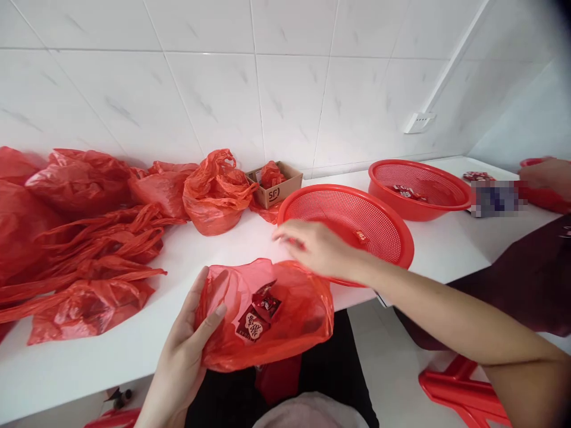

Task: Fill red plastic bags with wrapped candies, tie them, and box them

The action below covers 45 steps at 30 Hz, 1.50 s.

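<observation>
A red plastic bag (307, 324) is held with its mouth wide, over the table's front edge and my lap. My left hand (190, 333) grips its left rim, thumb inside and fingers outside. Small dark-red printed packets (254, 324) lie in the bag. My right hand (319, 246), slightly blurred, is above the bag's far rim and in front of the near red basket (392, 232). Its fingers are loosely bent and apart, with nothing visible in them. Inside that basket a small packet (361, 236) shows; my right hand and forearm hide part of the basket.
Filled red bags (80, 184) and a heap of loose bags (102, 273) cover the table's left. A tied bag (218, 196) and a cardboard box (281, 189) stand by the wall. Another red basket (419, 205) holds packets. A person's hand (548, 178) is at far right, above a red stool (464, 392).
</observation>
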Tool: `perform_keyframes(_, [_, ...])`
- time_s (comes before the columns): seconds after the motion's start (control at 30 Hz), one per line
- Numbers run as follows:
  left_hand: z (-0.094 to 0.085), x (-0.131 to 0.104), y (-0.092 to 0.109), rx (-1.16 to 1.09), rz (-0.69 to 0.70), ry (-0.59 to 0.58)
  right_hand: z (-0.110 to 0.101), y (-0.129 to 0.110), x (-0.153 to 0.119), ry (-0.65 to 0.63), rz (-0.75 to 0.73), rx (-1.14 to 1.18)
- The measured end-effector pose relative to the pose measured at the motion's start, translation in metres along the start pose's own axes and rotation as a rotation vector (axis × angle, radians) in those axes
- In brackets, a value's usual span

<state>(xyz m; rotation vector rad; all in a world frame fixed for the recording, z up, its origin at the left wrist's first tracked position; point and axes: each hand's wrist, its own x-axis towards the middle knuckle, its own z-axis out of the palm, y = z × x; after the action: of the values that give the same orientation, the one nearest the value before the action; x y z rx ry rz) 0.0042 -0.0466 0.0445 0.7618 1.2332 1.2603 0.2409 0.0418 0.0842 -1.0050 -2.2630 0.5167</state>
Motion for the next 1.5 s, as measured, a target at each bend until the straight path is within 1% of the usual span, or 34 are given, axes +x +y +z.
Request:
perform_keyframes(0.03, [0.000, 0.000, 0.000, -0.010, -0.003, 0.008, -0.015, 0.014, 0.000, 0.032, 0.048, -0.072])
perform_keyframes(0.07, [0.000, 0.000, 0.000, -0.019, -0.007, 0.013, -0.027, 0.029, -0.002, -0.012, 0.122, -0.164])
perform_keyframes(0.1, [0.000, 0.000, 0.000, -0.026, -0.011, 0.016, -0.036, 0.042, -0.006, -0.145, 0.222, -0.261])
perform_keyframes(0.13, [0.000, 0.000, 0.000, -0.029, -0.012, 0.019, -0.041, 0.054, -0.013, -0.318, 0.325, -0.344])
perform_keyframes(0.17, [0.000, 0.000, -0.001, -0.030, -0.012, 0.024, -0.042, 0.065, -0.022, -0.484, 0.418, -0.400])
perform_keyframes(0.2, [0.000, 0.000, -0.001, -0.026, -0.010, 0.029, -0.040, 0.074, -0.031, -0.618, 0.488, -0.433])
perform_keyframes(0.23, [0.000, 0.000, -0.002, -0.020, -0.005, 0.033, -0.037, 0.081, -0.040, -0.703, 0.531, -0.446])
perform_keyframes(0.27, [0.000, 0.000, -0.003, -0.013, 0.000, 0.035, -0.034, 0.089, -0.046, -0.739, 0.552, -0.445])
perform_keyframes(0.33, [-0.002, 0.000, -0.003, -0.001, 0.005, 0.037, -0.033, 0.104, -0.052, -0.740, 0.572, -0.447])
perform_keyframes(0.37, [-0.002, 0.000, -0.004, 0.004, 0.004, 0.036, -0.038, 0.112, -0.051, -0.731, 0.588, -0.460])
perform_keyframes(0.5, [-0.003, -0.002, -0.003, 0.017, 0.008, 0.038, -0.070, 0.153, -0.037, -0.644, 0.707, -0.560])
perform_keyframes(0.57, [-0.002, -0.003, -0.003, 0.021, 0.017, 0.049, -0.079, 0.169, -0.035, -0.654, 0.774, -0.573])
perform_keyframes(0.63, [-0.001, -0.004, -0.003, 0.024, 0.020, 0.062, -0.079, 0.179, -0.039, -0.703, 0.826, -0.540])
perform_keyframes(0.7, [-0.002, -0.005, -0.003, 0.027, 0.016, 0.063, -0.075, 0.182, -0.044, -0.728, 0.848, -0.483])
perform_keyframes(0.73, [-0.002, -0.005, -0.004, 0.027, 0.011, 0.058, -0.073, 0.181, -0.045, -0.719, 0.844, -0.454])
perform_keyframes(0.8, [-0.004, -0.005, -0.004, 0.023, -0.001, 0.046, -0.074, 0.172, -0.042, -0.660, 0.802, -0.395])
perform_keyframes(0.87, [-0.005, -0.004, -0.004, 0.023, -0.008, 0.038, -0.079, 0.152, -0.033, -0.569, 0.732, -0.344])
perform_keyframes(0.9, [-0.006, -0.004, -0.005, 0.026, -0.004, 0.035, -0.081, 0.137, -0.026, -0.516, 0.685, -0.302])
perform_keyframes(0.97, [-0.005, -0.003, -0.005, 0.032, 0.010, 0.033, -0.081, 0.097, -0.013, -0.396, 0.570, -0.167])
perform_keyframes(1.0, [-0.004, -0.003, -0.005, 0.032, 0.017, 0.030, -0.077, 0.073, -0.008, -0.303, 0.476, -0.002])
perform_keyframes(1.03, [-0.003, -0.002, -0.005, 0.027, 0.020, 0.026, -0.071, 0.049, -0.003, -0.235, 0.397, 0.131])
perform_keyframes(1.1, [0.000, -0.002, -0.004, 0.011, 0.014, 0.016, -0.052, 0.005, 0.001, -0.227, 0.269, 0.221])
perform_keyframes(1.17, [0.001, -0.002, -0.004, 0.000, 0.009, 0.005, -0.027, -0.027, 0.002, -0.267, 0.151, 0.186])
perform_keyframes(1.2, [0.001, -0.003, -0.004, 0.003, 0.013, 0.003, -0.014, -0.036, 0.001, -0.292, 0.107, 0.132])
perform_keyframes(1.27, [-0.001, -0.004, -0.004, 0.025, 0.033, 0.005, 0.007, -0.045, 0.000, -0.350, 0.055, 0.018])
perform_keyframes(1.33, [-0.004, -0.005, -0.004, 0.052, 0.053, 0.003, 0.021, -0.043, -0.001, -0.391, 0.039, -0.089])
perform_keyframes(1.4, [-0.010, -0.006, -0.003, 0.075, 0.071, -0.011, 0.027, -0.037, -0.002, -0.388, 0.003, -0.225])
perform_keyframes(1.5, [-0.024, -0.006, -0.002, 0.167, 0.109, -0.027, 0.025, -0.030, -0.011, -0.349, -0.068, -0.520])
